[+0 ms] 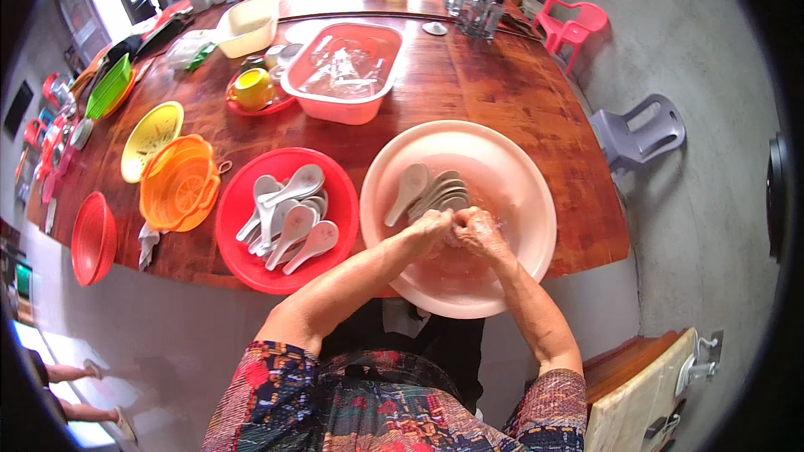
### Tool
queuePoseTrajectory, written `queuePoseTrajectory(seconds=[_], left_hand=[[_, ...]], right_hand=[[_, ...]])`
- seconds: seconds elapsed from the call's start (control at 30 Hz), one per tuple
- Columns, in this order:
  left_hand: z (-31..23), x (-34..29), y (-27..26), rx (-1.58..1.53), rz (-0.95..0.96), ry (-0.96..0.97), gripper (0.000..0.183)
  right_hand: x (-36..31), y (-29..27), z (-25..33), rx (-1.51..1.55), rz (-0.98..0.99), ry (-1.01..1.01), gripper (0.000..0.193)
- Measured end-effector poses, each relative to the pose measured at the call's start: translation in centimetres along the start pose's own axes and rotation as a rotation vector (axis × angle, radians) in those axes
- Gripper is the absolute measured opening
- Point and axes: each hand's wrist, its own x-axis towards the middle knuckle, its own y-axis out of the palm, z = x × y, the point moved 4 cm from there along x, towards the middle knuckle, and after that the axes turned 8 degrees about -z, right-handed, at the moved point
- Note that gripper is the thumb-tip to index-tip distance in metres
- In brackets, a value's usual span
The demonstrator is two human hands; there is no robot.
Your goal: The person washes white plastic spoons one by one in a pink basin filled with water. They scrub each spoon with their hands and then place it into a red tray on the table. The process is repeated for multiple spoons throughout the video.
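Note:
My left hand (435, 224) and my right hand (481, 233) meet low inside a wide pale pink basin (521, 176). Their fingers are closed close together, and whatever they hold is hidden or too small to make out. Just beyond them, several soup spoons (442, 190) lie overlapped in the basin, with one spoon (409, 191) resting at their left. Water seems to cover the basin's bottom. To the left stands a red basin (232, 238) with a heap of white soup spoons (293, 216), their handles pointing various ways.
Behind stands a pink rectangular tub (339, 109) of clear items. Leftward are a yellow cup (252, 89), an orange basket (178, 184), a yellow colander (152, 141) and a red basket (93, 238). Clear bottles (474, 5) stand far right; a grey chair (641, 132) is beside the table.

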Motion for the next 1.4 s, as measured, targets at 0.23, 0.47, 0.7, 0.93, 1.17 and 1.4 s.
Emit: queuePoseTrajectory(seconds=[0.23,0.47,0.7,0.93,1.17,1.4], left_hand=[[0.6,0.4,1.1,-0.665,-0.198,-0.552,0.059],[0.1,0.3,-0.5,-0.685,-0.227,-0.401,0.074],[-2.4,-1.6,0.2,-1.016,0.148,-0.496,0.068],[-2.9,-1.7,-1.8,-0.813,-0.28,-0.267,0.027],[-3.5,-1.9,-3.5,-0.749,-0.482,-0.216,0.024],[-6.2,-3.3,-4.6,0.07,-0.82,0.072,0.038]], right_hand=[[0.1,-0.4,-1.4,-0.264,-0.211,0.153,0.018],[0.0,-0.7,0.8,0.19,-0.263,0.068,0.013],[0.1,-3.7,1.9,-0.406,-0.661,-0.003,0.016],[0.4,-2.9,-2.7,-0.44,-0.497,0.197,0.02],[-1.3,0.1,-0.3,-0.012,0.181,-0.072,0.022],[-2.3,-8.3,6.1,0.499,-0.491,-0.071,0.024]])
